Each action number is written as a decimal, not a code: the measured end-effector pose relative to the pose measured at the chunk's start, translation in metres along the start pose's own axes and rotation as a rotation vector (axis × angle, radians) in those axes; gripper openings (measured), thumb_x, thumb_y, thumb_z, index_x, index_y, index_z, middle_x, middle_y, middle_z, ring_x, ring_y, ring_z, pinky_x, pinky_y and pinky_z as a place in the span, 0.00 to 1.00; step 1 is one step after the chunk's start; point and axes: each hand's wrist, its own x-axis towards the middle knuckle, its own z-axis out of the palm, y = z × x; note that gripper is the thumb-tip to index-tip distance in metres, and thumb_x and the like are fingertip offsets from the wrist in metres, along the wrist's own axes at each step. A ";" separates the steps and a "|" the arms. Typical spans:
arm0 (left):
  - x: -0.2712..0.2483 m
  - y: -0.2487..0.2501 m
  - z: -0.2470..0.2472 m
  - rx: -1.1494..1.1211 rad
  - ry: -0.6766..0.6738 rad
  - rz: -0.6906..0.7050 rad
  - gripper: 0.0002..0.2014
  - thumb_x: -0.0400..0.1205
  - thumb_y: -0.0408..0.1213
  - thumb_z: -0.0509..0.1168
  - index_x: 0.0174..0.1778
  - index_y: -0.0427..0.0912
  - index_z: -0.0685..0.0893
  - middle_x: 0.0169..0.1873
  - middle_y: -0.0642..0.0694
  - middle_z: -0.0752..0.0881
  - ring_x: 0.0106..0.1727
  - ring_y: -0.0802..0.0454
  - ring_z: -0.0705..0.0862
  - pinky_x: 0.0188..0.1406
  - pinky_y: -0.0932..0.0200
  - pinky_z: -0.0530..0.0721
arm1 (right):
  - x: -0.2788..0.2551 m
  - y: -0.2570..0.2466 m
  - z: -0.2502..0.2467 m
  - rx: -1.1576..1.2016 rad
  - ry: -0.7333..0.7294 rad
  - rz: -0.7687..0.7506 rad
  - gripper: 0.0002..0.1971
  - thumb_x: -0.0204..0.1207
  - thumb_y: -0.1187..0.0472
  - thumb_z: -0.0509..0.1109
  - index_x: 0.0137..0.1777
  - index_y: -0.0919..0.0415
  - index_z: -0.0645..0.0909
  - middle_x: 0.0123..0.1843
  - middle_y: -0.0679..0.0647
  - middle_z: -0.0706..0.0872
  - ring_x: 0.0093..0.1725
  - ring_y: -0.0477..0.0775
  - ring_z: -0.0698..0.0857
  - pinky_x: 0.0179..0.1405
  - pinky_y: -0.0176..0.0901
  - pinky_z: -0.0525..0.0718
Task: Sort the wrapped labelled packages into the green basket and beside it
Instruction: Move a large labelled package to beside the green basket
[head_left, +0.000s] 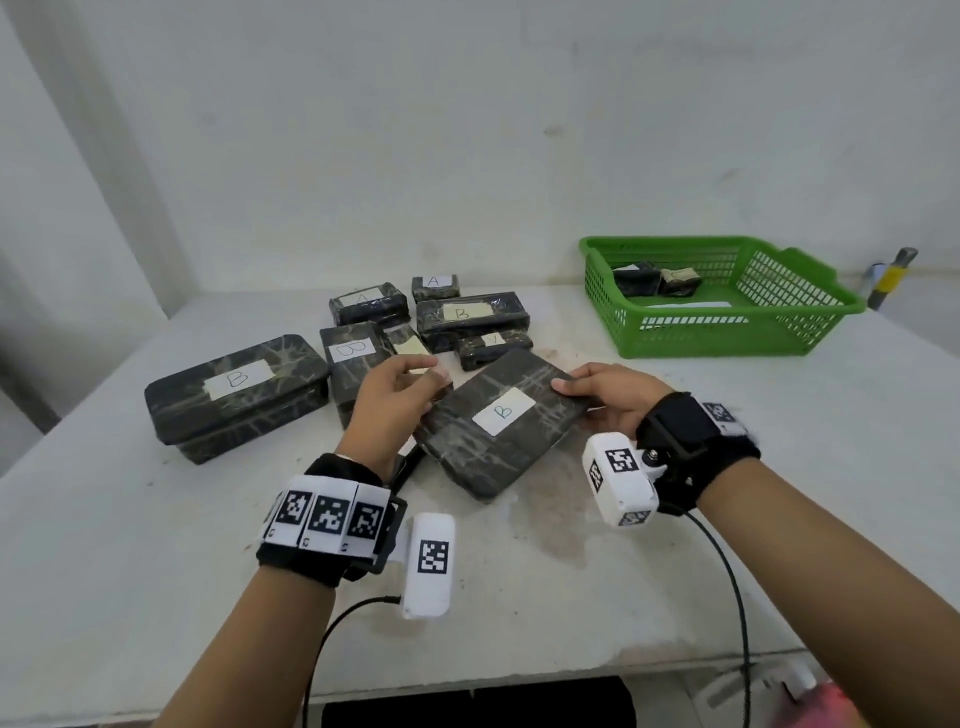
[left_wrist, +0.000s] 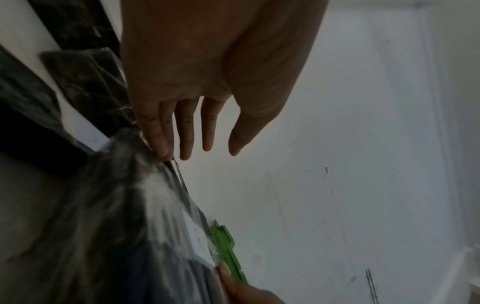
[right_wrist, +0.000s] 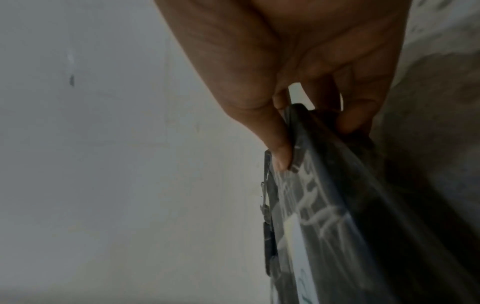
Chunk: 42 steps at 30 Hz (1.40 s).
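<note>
A flat "B" package (head_left: 501, 423) is gripped by the right hand (head_left: 605, 400); the left hand (head_left: 395, 397) is relaxed, fingers apart, beside it. The stained white desk (head_left: 571, 571) is backed by a white wall (head_left: 467, 130). Two wrapped packages (head_left: 655, 279) are held in the green basket (head_left: 779, 332).

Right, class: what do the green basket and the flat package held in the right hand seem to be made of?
Green basket: looks like moulded plastic, glossy, with slotted lattice walls.
Flat package: dark wrapping under clear shiny film, judging by the pale creases and glare; contents unknown. Its white label marked B looks like matte paper. The right hand holds one edge.
</note>
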 end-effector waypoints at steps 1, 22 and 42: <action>0.000 0.000 0.000 -0.032 0.024 0.027 0.10 0.84 0.34 0.67 0.61 0.37 0.83 0.42 0.47 0.85 0.43 0.54 0.84 0.41 0.67 0.83 | 0.000 0.004 -0.003 0.053 0.011 -0.005 0.13 0.80 0.67 0.72 0.38 0.57 0.73 0.35 0.54 0.81 0.33 0.49 0.80 0.24 0.36 0.81; 0.033 -0.011 0.022 -0.401 -0.156 0.024 0.18 0.85 0.29 0.62 0.71 0.43 0.76 0.60 0.44 0.88 0.60 0.45 0.88 0.47 0.46 0.91 | 0.019 0.006 0.005 0.321 -0.131 -0.399 0.19 0.71 0.58 0.72 0.63 0.54 0.81 0.49 0.46 0.93 0.45 0.45 0.91 0.39 0.43 0.91; 0.024 -0.010 0.014 -0.322 -0.006 -0.027 0.19 0.81 0.53 0.68 0.59 0.42 0.86 0.51 0.46 0.93 0.58 0.47 0.90 0.62 0.44 0.85 | 0.002 0.008 0.019 0.328 -0.173 -0.420 0.14 0.83 0.59 0.63 0.65 0.61 0.83 0.57 0.53 0.92 0.54 0.49 0.91 0.53 0.42 0.89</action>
